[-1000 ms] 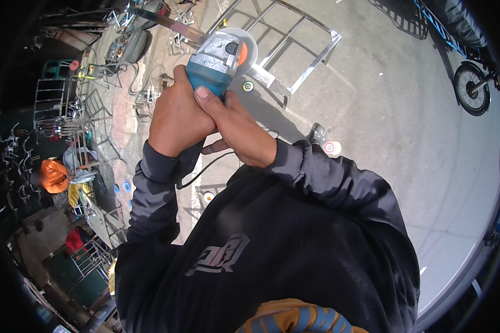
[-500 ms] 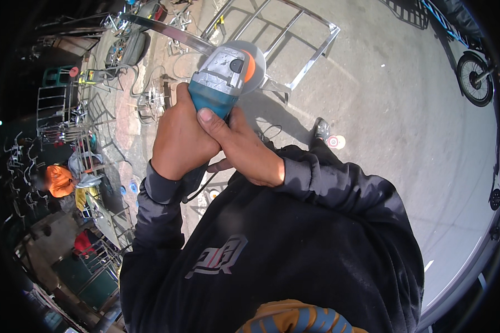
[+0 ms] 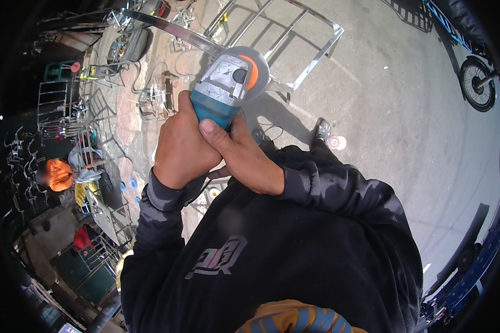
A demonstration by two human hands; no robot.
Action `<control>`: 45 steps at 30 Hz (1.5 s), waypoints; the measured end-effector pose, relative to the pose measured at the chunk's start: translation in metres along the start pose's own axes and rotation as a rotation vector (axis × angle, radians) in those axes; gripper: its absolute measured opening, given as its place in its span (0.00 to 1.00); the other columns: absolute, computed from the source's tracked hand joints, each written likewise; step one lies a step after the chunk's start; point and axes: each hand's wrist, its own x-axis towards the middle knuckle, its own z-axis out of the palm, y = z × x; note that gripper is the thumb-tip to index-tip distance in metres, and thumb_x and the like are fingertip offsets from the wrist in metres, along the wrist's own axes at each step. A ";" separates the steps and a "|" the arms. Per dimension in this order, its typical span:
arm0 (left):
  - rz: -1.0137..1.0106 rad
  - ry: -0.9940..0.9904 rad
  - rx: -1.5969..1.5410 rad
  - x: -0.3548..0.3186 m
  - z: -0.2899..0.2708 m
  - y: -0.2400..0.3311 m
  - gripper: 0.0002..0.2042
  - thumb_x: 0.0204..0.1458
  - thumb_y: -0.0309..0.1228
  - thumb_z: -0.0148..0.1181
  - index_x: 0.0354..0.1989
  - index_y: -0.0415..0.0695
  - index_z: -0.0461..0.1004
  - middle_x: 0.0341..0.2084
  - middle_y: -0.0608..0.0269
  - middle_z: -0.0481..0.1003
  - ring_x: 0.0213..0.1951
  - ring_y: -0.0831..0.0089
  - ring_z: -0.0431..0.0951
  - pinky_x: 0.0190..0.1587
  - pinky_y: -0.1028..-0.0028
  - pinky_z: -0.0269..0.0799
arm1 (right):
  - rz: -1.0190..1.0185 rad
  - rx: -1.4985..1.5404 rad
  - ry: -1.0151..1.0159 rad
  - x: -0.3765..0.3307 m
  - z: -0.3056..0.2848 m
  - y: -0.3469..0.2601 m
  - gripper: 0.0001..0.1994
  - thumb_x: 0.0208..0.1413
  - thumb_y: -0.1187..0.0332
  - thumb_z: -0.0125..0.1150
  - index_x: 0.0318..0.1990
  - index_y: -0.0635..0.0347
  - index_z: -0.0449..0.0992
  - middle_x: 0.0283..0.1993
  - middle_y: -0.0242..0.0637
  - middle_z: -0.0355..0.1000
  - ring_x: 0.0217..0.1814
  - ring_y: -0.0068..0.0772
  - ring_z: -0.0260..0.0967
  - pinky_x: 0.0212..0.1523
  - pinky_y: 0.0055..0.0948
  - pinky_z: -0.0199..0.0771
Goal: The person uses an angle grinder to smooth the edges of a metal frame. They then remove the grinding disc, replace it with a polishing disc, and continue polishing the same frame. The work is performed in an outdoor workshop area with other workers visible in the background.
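Both of my hands are wrapped round an angle grinder (image 3: 221,83) with a silver gear head and a teal body. My left hand (image 3: 184,145) grips its body from the left. From the right, my right hand (image 3: 244,152) closes on it, thumb laid along the teal casing. A grey disc (image 3: 260,72) with an orange centre sits at the head's right side. The disc overlaps a shiny metal tube frame (image 3: 286,36) beyond it; whether they touch, I cannot tell. The grinder's rear end is hidden under my hands.
Metal frames and scrap lie along the left, near a tyre (image 3: 135,45). A person in an orange top (image 3: 59,175) is at the far left. A motorcycle wheel (image 3: 476,83) stands at the upper right; a blue vehicle (image 3: 480,272) shows at the lower right.
The grinder and my hands have shifted slightly down and right in the picture, both hands keeping their grip. At the lower right, a blue vehicle has come into view.
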 end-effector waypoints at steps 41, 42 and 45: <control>-0.004 0.012 -0.040 -0.010 0.005 -0.010 0.31 0.43 0.32 0.69 0.51 0.27 0.60 0.25 0.33 0.79 0.33 0.34 0.82 0.36 0.49 0.78 | -0.071 0.037 0.017 -0.001 0.008 0.011 0.46 0.65 0.34 0.54 0.59 0.78 0.50 0.53 0.58 0.68 0.49 0.37 0.75 0.39 0.32 0.81; -0.013 0.017 -0.032 -0.009 0.004 -0.011 0.31 0.44 0.32 0.68 0.51 0.27 0.60 0.25 0.33 0.79 0.33 0.34 0.82 0.36 0.49 0.78 | -0.052 0.031 0.016 0.000 0.007 0.012 0.46 0.65 0.34 0.54 0.59 0.78 0.50 0.52 0.58 0.68 0.48 0.37 0.75 0.38 0.32 0.81; 0.002 0.043 -0.021 -0.006 0.004 -0.015 0.30 0.45 0.32 0.67 0.51 0.27 0.60 0.25 0.33 0.78 0.33 0.33 0.82 0.35 0.49 0.78 | -0.010 -0.004 -0.013 0.007 0.005 0.013 0.45 0.65 0.34 0.55 0.59 0.77 0.50 0.51 0.59 0.69 0.47 0.37 0.75 0.36 0.33 0.82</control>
